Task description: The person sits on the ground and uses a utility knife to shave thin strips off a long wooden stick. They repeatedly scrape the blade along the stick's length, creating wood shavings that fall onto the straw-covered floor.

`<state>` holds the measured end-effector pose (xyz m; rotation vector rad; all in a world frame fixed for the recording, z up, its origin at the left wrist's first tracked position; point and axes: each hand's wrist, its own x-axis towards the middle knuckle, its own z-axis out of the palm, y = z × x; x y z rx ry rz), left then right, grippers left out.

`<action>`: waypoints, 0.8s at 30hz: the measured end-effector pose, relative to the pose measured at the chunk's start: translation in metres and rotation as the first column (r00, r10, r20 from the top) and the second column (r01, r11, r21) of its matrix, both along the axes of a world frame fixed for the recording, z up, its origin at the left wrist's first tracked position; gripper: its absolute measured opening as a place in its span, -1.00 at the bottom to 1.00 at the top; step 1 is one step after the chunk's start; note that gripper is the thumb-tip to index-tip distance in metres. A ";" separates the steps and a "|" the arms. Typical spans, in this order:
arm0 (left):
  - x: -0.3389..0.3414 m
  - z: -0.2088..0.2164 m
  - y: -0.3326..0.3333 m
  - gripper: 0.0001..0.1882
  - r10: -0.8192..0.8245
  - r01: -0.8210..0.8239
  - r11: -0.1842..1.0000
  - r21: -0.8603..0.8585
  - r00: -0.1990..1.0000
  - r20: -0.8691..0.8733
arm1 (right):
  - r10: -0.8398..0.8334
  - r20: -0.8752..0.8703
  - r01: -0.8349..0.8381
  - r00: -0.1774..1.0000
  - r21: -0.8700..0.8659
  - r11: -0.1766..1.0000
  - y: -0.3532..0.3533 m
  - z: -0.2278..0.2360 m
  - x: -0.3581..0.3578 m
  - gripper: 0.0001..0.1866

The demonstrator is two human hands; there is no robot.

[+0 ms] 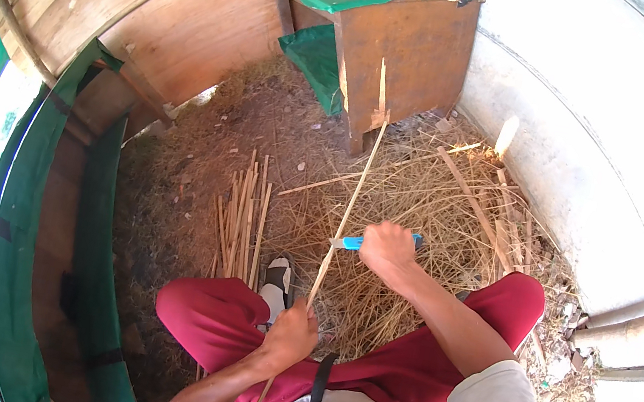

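A long, thin wooden strip [354, 200] slants away from my lap toward the brown cabinet. Near its lower end my left hand [292, 333] is closed around it. My right hand [388, 247] grips a blue utility knife [352, 243], its blade pointing left and meeting the strip about midway along. Pale shavings and split strips [414, 217] lie heaped on the ground beneath and right of the knife. Left of my foot rests a bundle of several similar strips [245, 222].
The brown wooden cabinet [408, 53] with a green cover stands at the far wall. A green-covered bench [94, 247] runs along the left. A pale wall [595, 120] rises on the right, with wooden pieces [476, 207] lying near it. My crossed legs [215, 316] frame the work.
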<state>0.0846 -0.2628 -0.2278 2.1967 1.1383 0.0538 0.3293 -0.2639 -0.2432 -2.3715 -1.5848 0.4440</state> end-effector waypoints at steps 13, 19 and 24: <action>-0.050 0.028 -0.038 -0.79 -0.049 0.020 0.977 -0.211 0.990 -0.135 | -0.239 0.058 0.242 0.969 -0.046 0.969 0.012 -0.039 0.068 -0.78; -0.087 0.055 -0.047 -0.81 -0.065 -0.028 0.933 -0.358 0.967 -0.246 | -0.322 0.079 0.329 0.943 -0.101 0.939 0.006 -0.053 0.084 -0.80; -0.142 0.042 -0.069 -0.75 -0.092 -0.003 0.936 -0.351 0.963 -0.254 | -0.460 0.120 0.475 0.880 -0.225 0.851 -0.011 -0.073 0.122 -0.82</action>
